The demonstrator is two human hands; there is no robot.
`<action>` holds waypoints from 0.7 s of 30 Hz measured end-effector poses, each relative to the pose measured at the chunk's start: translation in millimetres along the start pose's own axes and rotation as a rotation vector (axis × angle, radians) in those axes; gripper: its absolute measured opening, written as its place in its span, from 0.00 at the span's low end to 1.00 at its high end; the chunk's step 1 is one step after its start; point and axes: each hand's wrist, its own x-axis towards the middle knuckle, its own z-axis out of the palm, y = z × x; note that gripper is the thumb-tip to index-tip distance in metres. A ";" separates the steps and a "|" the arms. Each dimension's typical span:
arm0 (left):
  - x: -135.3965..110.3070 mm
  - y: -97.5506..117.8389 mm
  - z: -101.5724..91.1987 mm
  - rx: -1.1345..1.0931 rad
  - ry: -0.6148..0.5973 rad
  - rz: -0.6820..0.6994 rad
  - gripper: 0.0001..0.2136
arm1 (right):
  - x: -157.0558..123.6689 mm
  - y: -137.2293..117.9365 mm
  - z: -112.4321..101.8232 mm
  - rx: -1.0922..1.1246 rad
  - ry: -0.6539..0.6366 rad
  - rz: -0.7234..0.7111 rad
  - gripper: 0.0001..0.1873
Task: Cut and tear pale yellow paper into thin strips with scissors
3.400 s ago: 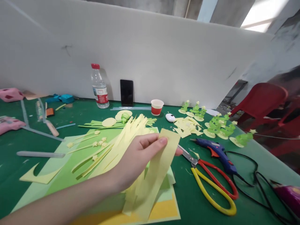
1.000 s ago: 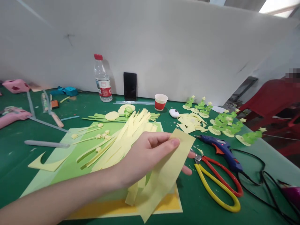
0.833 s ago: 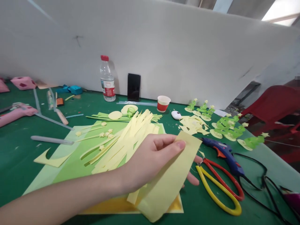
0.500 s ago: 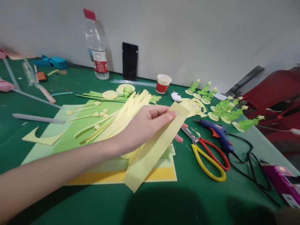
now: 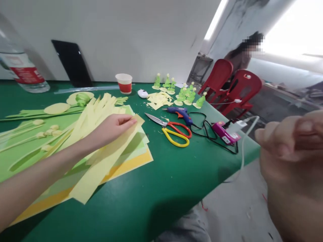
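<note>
pale-yellow paper strip [image 5: 106, 159] is pinched by the left hand [image 5: 109, 128], left of the scissors [image 5: 165, 124]; holding seems the step. the right hand [image 5: 294, 161], its grasp unclear, is likely needed nearer next.

R grip [image 5: 294, 151] now up in view, blurred, nr cam, which has swung R.

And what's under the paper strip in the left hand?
Pale green and orange-yellow paper sheets show beside the strip; its lower end reaches past them over the green tabletop. What lies directly beneath is covered.
</note>
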 end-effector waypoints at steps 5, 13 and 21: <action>6.6 -9.8 5.9 0.116 -0.002 0.077 0.16 | -21.0 7.8 -44.9 0.041 0.217 0.019 0.04; 9.6 -19.6 14.3 0.266 0.107 0.188 0.17 | -35.3 4.2 -80.9 0.032 0.421 0.066 0.03; -7.5 -17.7 21.0 0.361 0.116 0.321 0.16 | -36.9 12.2 -60.9 0.098 0.268 -0.042 0.07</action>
